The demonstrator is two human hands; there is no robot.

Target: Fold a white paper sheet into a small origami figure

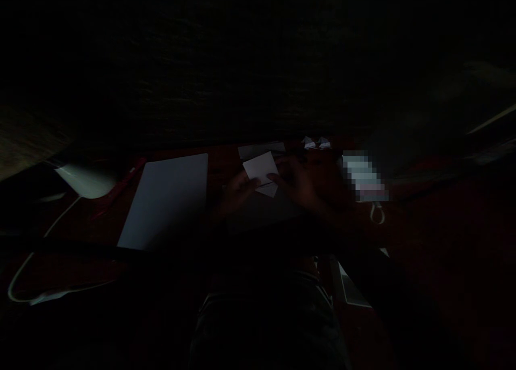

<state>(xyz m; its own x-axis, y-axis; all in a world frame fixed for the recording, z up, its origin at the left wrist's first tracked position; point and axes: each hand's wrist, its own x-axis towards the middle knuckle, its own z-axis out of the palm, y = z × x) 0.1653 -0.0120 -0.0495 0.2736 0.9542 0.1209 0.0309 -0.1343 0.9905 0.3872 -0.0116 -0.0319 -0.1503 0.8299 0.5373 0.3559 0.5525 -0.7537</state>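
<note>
In very dim light, a folded sheet of paper [261, 167] is held up between both hands over the table. My left hand [238, 191] pinches its lower left part, thumb on top. Closed on the right side is my right hand [296, 182], its thumb lying across the paper's lower edge. A fold or second layer shows below the thumbs, angled down to a corner. Under the hands lies a dark grey sheet [262, 214], and behind them another greyish sheet [244, 152]. The undersides of the fingers are hidden.
A large white sheet stack [173, 193] lies to the left, beside a white lamp-like cone [86, 183] with a cord [24, 262]. Two small folded paper shapes [309, 143] stand at the back. A blurred-out bright screen [363, 174] and a cable loop [378, 213] are on the right.
</note>
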